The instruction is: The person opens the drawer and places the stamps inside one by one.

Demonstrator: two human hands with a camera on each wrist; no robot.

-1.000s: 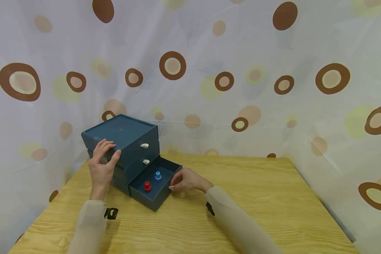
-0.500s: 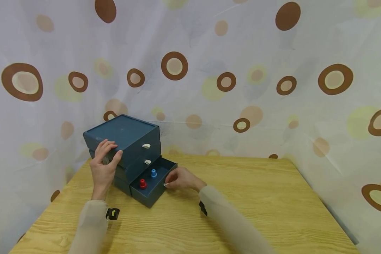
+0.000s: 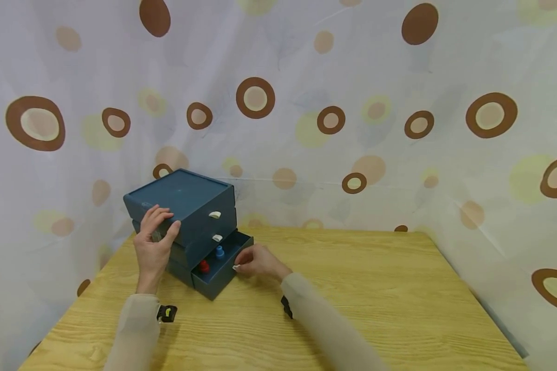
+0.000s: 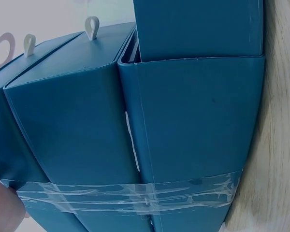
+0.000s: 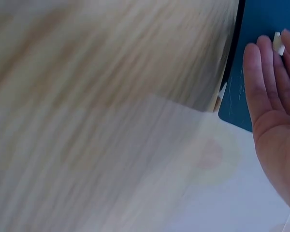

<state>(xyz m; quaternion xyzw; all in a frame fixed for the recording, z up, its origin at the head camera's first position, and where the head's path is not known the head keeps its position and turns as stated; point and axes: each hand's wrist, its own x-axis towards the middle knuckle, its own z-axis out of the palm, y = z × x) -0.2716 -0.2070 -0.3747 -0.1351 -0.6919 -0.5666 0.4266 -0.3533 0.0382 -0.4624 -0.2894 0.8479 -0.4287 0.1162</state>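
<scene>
A dark blue drawer unit (image 3: 181,193) of three stacked drawers stands at the left of the table. Its bottom drawer (image 3: 215,286) is partly pulled out. Inside lie a small red knob-shaped piece (image 3: 204,267) and a light blue one (image 3: 220,252), both stepped and narrower at the top. My left hand (image 3: 152,252) rests on the unit's upper left edge, thumb and fingers spread. With the thumb and fingertips, my right hand (image 3: 258,260) pinches the white pull tab (image 5: 278,44) on the bottom drawer's front; the fingers hide most of the tab in the head view.
White pull tabs (image 3: 215,215) mark the two closed upper drawers. Clear tape (image 4: 183,195) wraps the unit's side. The wooden table (image 3: 376,288) extends to the right, with a dotted curtain (image 3: 297,149) behind and at both sides.
The bottom drawer has slid further into the unit, my right hand moving left and inward with its tab. Both small pieces moved in with the drawer. My left hand stays on the unit.
</scene>
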